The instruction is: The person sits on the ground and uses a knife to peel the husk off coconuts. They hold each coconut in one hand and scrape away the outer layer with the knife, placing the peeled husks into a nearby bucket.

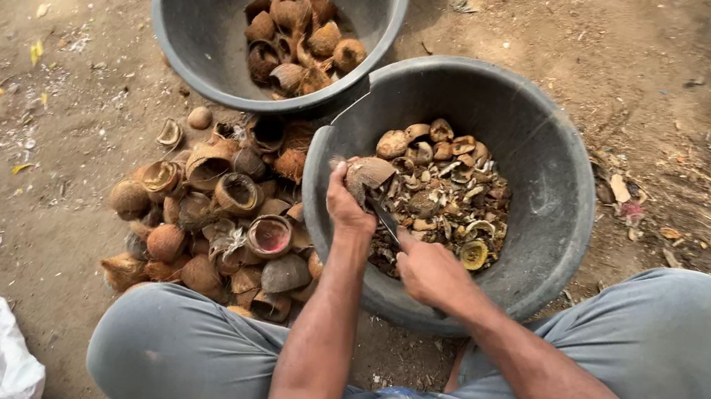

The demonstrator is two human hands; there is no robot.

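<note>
Brown coconut shell piece (369, 173) gripped in L hand (346, 210), over grey tub (558, 195) so bits drop in | R hand (428, 269) closed on knife (383, 219), blade at shell | shell pile (216, 224) near L knee, w/in reach

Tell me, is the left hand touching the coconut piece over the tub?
Touching. The head view shows the left hand wrapped around the coconut piece, fingers closed on its lower edge, with no gap, above the tub.
</note>
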